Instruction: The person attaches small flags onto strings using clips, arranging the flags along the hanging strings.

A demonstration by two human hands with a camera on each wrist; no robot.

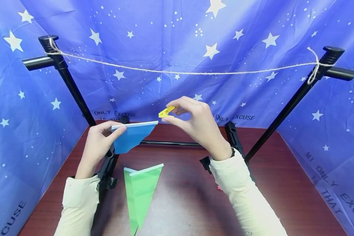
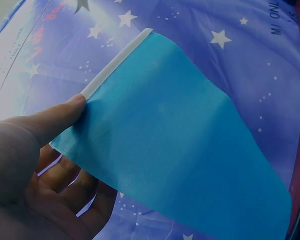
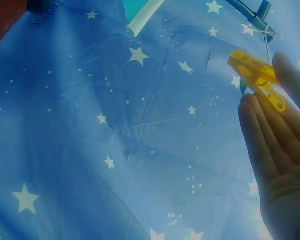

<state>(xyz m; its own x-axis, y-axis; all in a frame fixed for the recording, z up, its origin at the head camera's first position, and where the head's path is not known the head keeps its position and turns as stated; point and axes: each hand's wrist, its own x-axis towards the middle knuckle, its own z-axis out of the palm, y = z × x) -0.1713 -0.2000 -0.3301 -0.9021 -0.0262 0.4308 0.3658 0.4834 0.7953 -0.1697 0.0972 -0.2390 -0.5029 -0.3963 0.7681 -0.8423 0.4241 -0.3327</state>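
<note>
Your left hand (image 1: 97, 139) pinches the blue flag (image 1: 131, 136), below the string (image 1: 191, 73); your right hand (image 1: 199, 123) pinches a yellow clip (image 1: 166, 112). Hanging seems under way, which calls for lifting both.

The dark reddish table (image 1: 191, 206) before me bears a black stand (image 1: 171, 143), two overlapping green pennants (image 1: 144, 188) and something small and red (image 1: 219, 188).

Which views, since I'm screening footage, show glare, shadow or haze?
Head: pale sheen and soft shadow on the table; left wrist: backdrop washed out at upper left, left hand dim; right wrist: hazy, though the yellow clip stands out.
</note>
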